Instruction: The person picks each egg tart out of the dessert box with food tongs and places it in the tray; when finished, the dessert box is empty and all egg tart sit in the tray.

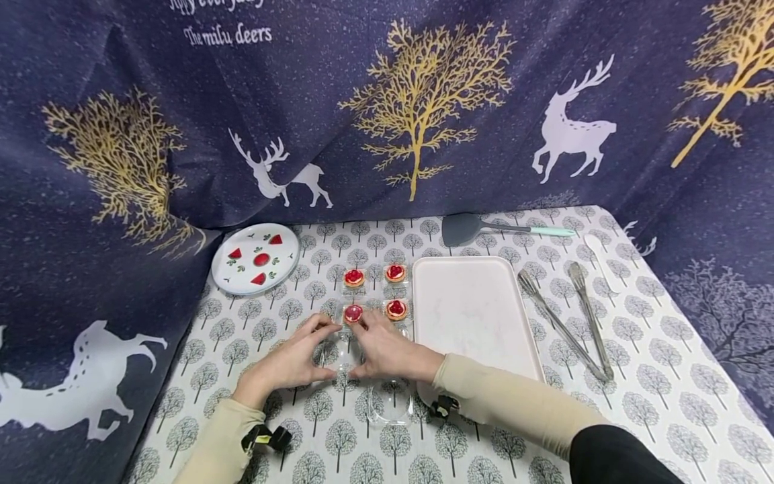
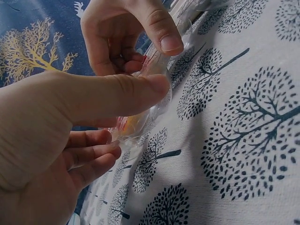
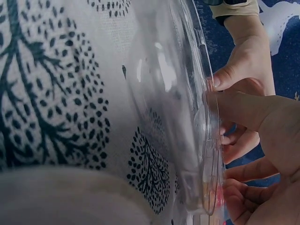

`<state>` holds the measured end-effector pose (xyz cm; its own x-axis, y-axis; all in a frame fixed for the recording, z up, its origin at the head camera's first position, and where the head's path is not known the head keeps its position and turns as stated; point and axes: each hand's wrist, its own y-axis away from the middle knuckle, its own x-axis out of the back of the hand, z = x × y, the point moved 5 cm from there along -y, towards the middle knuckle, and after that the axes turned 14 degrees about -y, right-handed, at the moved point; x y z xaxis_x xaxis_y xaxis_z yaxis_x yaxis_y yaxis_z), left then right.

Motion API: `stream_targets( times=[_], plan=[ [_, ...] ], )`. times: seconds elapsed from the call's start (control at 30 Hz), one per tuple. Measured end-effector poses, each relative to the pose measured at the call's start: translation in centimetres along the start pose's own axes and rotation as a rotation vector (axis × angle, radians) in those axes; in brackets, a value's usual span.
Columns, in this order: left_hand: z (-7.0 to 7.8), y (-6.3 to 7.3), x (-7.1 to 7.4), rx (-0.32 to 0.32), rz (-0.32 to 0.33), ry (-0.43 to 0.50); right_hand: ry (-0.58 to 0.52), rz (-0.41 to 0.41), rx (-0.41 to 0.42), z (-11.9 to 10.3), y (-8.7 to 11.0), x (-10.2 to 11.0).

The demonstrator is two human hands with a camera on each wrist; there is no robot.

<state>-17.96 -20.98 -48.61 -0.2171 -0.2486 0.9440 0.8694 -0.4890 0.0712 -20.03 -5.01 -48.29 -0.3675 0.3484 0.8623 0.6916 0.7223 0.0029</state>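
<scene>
At the near edge lies a clear, domed plastic piece [image 1: 392, 407]. Just left of it, the left hand [image 1: 294, 356] and the right hand [image 1: 385, 347] each grasp a clear plastic container [image 1: 345, 351] between thumb and fingers, from opposite sides. At its far end, by the right fingertips, sits a round tart with glossy red topping [image 1: 353, 312]; three similar tarts [image 1: 396, 309] sit right and farther. To the right are a white rectangular tray [image 1: 474, 316] and metal tongs [image 1: 592, 323]; far left, a white watermelon-patterned plate [image 1: 226, 277]; far right, a grey spatula with mint handle [image 1: 504, 226].
</scene>
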Motion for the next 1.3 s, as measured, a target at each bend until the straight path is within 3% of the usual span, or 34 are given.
stream_targets(
  times=[0.3,0.5,0.97,1.3],
  plan=[
    [-0.1,0.1,-0.2,0.018,-0.003,-0.018,0.080,0.025,0.051,-0.3,0.1,-0.2],
    [-0.1,0.1,-0.3,-0.006,0.018,-0.027,0.080,0.034,0.052,-0.3,0.1,-0.3],
    [0.1,0.1,-0.4,0.008,0.011,-0.047,-0.014,0.009,0.045,0.2,0.3,0.2],
    [0.1,0.1,0.1,0.001,0.030,-0.037,-0.136,0.053,0.051,0.8,-0.2,1.9]
  ],
)
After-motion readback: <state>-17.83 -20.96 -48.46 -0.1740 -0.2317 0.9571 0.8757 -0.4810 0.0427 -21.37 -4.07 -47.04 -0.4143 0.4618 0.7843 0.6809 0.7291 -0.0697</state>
